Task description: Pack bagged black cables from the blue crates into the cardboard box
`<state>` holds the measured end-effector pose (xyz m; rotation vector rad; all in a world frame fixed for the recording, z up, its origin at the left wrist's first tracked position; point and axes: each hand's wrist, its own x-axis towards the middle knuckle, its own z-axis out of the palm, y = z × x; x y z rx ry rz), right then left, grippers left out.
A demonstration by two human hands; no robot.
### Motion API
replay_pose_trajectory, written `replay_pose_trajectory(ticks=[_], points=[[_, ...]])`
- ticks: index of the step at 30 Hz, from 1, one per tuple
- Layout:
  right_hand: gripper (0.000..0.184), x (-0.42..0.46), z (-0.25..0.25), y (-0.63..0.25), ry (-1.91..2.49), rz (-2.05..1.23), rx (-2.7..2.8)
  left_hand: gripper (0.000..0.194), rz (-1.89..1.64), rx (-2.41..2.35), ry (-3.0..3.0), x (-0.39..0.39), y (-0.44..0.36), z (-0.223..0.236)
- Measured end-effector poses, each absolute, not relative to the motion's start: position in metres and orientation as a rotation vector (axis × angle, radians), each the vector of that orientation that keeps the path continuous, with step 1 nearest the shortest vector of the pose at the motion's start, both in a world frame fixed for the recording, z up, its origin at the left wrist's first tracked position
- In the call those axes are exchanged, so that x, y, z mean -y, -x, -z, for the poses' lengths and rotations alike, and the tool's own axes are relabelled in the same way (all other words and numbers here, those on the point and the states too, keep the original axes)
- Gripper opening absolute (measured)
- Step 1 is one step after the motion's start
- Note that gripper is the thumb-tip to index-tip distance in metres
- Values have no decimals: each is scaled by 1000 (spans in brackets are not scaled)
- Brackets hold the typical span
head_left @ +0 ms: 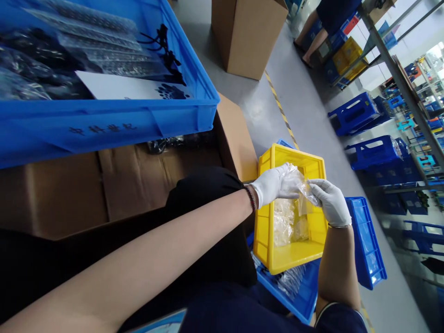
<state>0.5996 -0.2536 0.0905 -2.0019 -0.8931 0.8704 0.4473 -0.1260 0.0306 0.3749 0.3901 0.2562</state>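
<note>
Both my hands wear white gloves and meet over a yellow bin point(314, 166). My left hand point(275, 185) is closed on the upper part of a small clear plastic bag point(302, 192). My right hand point(331, 201) pinches the same bag from the right side. The bag hangs between them above the bin. Inside the bin lies a heap of similar clear bags point(284, 222). The yellow bin rests in a blue tray point(367, 245) on the floor.
A large blue crate point(104, 122) with packed black parts sits at the upper left on a cardboard box point(69, 194). Another cardboard box point(246, 32) stands on the floor beyond. Blue crates point(354, 113) and shelving line the right. Another person's legs point(312, 37) show at the top.
</note>
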Motion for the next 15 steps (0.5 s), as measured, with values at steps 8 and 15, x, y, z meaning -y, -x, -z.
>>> replay_pose_trajectory(ticks=[8, 15], points=[[36, 253, -104, -600, 1886, -627, 855, 93, -234, -367, -247, 123, -431, -37], [33, 241, -91, -585, 1880, -517, 987, 61, -112, -27, -463, 132, -425, -40]])
